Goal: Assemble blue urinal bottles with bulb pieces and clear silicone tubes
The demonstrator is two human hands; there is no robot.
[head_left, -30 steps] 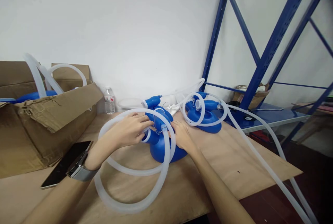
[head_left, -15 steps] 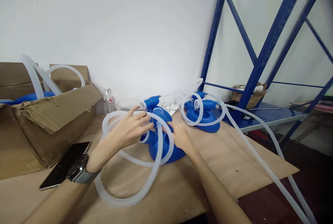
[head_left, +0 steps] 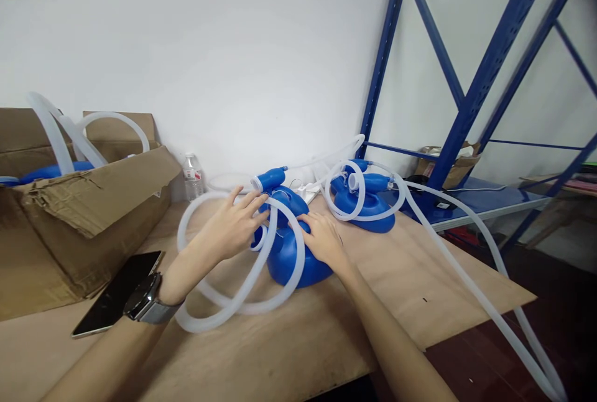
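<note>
A blue plastic bottle [head_left: 298,265] with a handle stands on the table in front of me. Beside its neck, a blue funnel-like piece with a white rim [head_left: 269,179] points left. A long translucent tube [head_left: 298,252] loops over and in front of the bottle. My left hand [head_left: 236,221], palm turned right and several fingers partly stretched, is on the tube near its upper end; its thumb is hidden. My right hand [head_left: 323,239] grips the bottle's upper right side with bent fingers, their tips partly hidden. A second blue bottle with coiled tube [head_left: 373,218] stands behind, to the right.
An open cardboard box [head_left: 93,221] holding blue parts and tubes stands at left. A phone [head_left: 119,293] lies beside it, and a clear water bottle [head_left: 193,178] stands behind. Blue metal shelving [head_left: 466,109] rises at right. Tubes hang over the table's right edge [head_left: 485,330].
The tube's upper end has shifted up and left, and the lower loop has drawn up and tightened. My left hand has shifted slightly; my right hand stays on the bottle.
</note>
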